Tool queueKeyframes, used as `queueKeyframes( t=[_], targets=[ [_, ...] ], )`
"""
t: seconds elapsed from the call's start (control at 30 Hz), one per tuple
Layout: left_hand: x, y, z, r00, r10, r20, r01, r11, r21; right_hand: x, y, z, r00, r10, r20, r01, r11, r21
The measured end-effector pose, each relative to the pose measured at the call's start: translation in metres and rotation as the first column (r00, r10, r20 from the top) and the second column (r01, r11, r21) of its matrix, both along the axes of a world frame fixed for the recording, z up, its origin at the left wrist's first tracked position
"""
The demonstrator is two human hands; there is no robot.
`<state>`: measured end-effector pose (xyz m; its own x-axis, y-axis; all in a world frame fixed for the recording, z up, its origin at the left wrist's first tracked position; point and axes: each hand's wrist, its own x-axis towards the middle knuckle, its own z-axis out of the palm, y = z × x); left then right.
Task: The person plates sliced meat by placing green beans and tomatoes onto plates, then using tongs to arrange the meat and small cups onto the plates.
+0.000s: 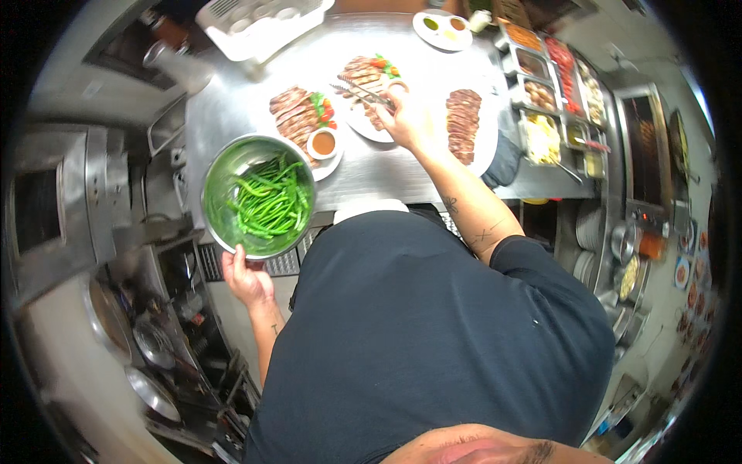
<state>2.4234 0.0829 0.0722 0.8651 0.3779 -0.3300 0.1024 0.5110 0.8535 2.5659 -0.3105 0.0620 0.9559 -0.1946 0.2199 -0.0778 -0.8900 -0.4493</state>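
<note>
My left hand [248,278] grips the near rim of a steel mixing bowl [215,191], tilted a little, with green beans [271,200] heaped inside. In my right hand [400,119] are metal tongs [362,93], their tips over the sliced meat [360,72] on the middle plate [371,132]. Orange and red garnish with green leaves lies beside that meat. The left plate [331,169] bears more sliced meat [293,113], cherry tomatoes [327,110] with leaves and a small cup of brown sauce [323,142]. On the right plate [490,136] lies a row of sliced meat [463,124].
All plates stand on a steel worktable [382,180]. A white plastic rack [266,43] sits at the back left, a sauce plate [426,40] at the back. Steel ingredient pans [542,139] line the right side. A dark cloth [503,162] lies beside the right plate.
</note>
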Motion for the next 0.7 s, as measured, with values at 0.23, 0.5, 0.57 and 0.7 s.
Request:
queueKeyframes(
  t=[0.23, 0.5, 0.57, 0.7],
  targets=[
    [-0.019, -0.025, 0.011, 0.998, 0.025, 0.055, -0.028, 0.998, 0.054, -0.044, -0.307, 0.058, 0.829, -0.512, 0.226, 0.527, 0.85, -0.006],
    [-0.032, -0.096, 0.035, 0.994, -0.076, 0.074, 0.067, 0.99, 0.128, -0.089, -0.531, 0.092, 0.526, -0.802, -0.284, 0.762, 0.592, -0.262],
    [-0.038, -0.122, 0.039, 0.992, -0.115, 0.057, 0.109, 0.99, 0.092, -0.083, -0.563, 0.077, 0.487, -0.818, -0.307, 0.773, 0.567, -0.285],
    [-0.04, -0.183, 0.049, 0.989, -0.148, 0.009, 0.146, 0.985, 0.091, -0.066, -0.59, 0.045, 0.523, -0.77, -0.366, 0.721, 0.628, -0.292]
  ],
)
